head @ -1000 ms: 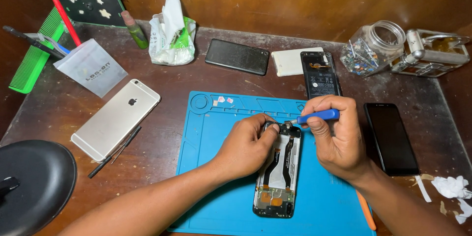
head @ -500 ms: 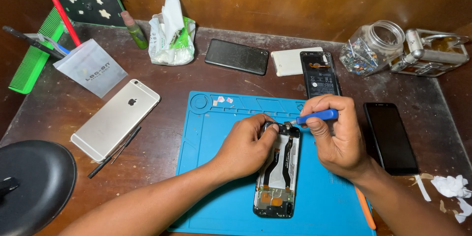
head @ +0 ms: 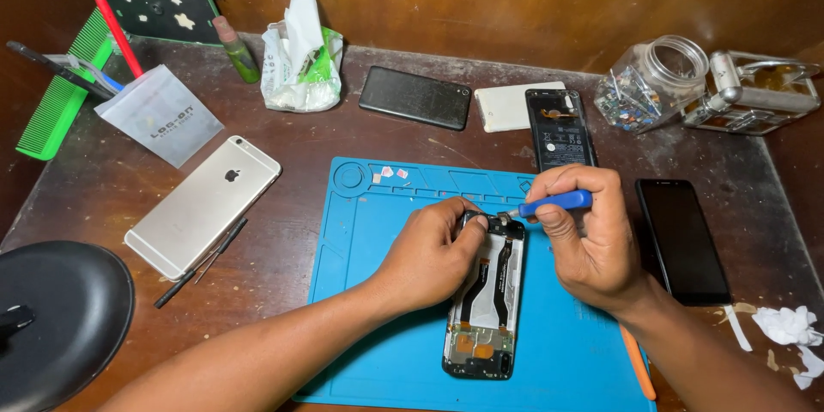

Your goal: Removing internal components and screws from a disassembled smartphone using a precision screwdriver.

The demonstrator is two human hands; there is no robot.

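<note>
An opened phone (head: pixel 486 309) with its back cover off lies on a blue work mat (head: pixel 386 309), its boards and flex cables exposed. My left hand (head: pixel 433 249) grips the phone's upper left corner and steadies it. My right hand (head: pixel 592 236) holds a small blue-handled screwdriver (head: pixel 554 203), whose tip touches the top edge of the phone. A few tiny pink and white parts (head: pixel 388 173) sit on the mat's upper left tray area.
A silver phone (head: pixel 204 206) and black tweezers (head: pixel 199 251) lie left of the mat. Beyond it are a dark phone (head: pixel 415 97), a white cover (head: pixel 513 106) and a black phone frame (head: pixel 562 129). A black phone (head: pixel 683 240) lies right, a glass jar (head: pixel 651 83) behind, a black dish (head: pixel 56 318) near left.
</note>
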